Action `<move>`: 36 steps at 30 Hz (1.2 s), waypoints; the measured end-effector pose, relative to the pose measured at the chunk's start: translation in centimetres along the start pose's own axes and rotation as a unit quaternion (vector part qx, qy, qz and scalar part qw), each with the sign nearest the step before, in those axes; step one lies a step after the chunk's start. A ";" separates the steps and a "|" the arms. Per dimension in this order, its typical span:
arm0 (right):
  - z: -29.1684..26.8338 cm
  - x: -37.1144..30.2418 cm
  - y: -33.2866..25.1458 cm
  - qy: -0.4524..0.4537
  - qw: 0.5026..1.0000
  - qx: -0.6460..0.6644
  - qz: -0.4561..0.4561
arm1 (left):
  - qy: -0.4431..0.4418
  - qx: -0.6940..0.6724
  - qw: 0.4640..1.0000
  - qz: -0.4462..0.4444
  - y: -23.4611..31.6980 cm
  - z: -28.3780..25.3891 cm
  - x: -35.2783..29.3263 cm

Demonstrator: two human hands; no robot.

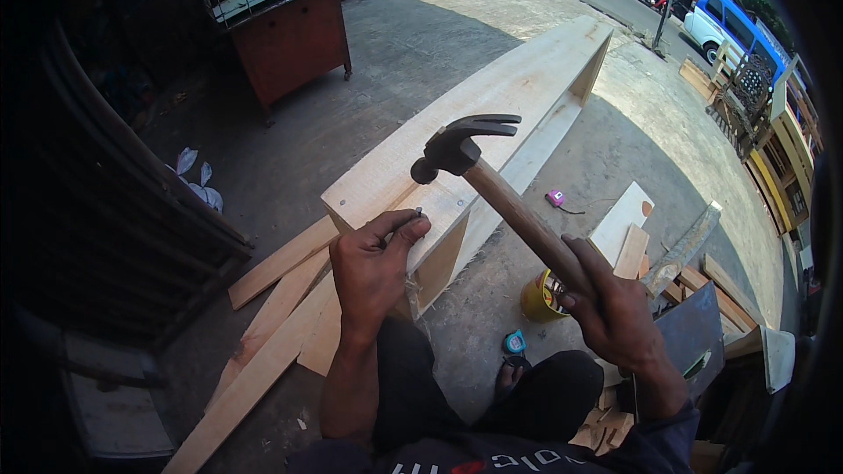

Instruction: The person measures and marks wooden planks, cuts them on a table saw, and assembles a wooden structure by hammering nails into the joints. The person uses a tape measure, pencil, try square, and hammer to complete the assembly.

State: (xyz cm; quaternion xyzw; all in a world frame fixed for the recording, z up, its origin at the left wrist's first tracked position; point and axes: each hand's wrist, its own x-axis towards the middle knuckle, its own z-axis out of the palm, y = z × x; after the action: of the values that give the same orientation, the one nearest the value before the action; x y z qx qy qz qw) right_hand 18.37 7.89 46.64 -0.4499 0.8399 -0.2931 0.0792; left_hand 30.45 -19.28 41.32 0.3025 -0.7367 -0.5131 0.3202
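A claw hammer (518,211) with a dark head and wooden handle is gripped in my right hand (615,307). Its head hangs in the air over the near end of a long, pale wooden box frame (492,114). My left hand (373,254) rests on that end, thumb and fingers pinching a nail (419,212) that stands upright on the top board. Only the nail's head shows above the fingertips. Two nail heads sit flush in the same board, one on each side of the pinched nail.
Loose planks (281,325) lean at the left. On the right are a yellow bucket (543,298), a pink tape measure (555,199), a teal tape measure (515,342) and wood scraps. A red cart (294,48) stands far left; a blue and white van (729,26) is by the road.
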 end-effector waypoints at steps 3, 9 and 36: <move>-2.2 -0.3 -1.0 0.015 0.999 -0.002 -0.031 | -0.001 -0.011 1.000 0.017 -0.3 0.0 0.0; -4.4 -0.1 -3.3 -0.078 0.992 -0.101 -0.022 | -0.004 0.015 0.997 0.072 -1.0 -0.2 -0.1; 11.4 17.2 19.0 -0.281 0.882 0.336 0.174 | 0.067 0.138 0.953 0.262 -6.4 0.6 -2.8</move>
State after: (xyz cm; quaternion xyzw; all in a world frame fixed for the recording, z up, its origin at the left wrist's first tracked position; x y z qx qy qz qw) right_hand -0.64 -2.64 28.85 -0.3061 0.6980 -0.4005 0.5087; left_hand 32.46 -18.62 34.63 0.1738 -0.8307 -0.2832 0.4467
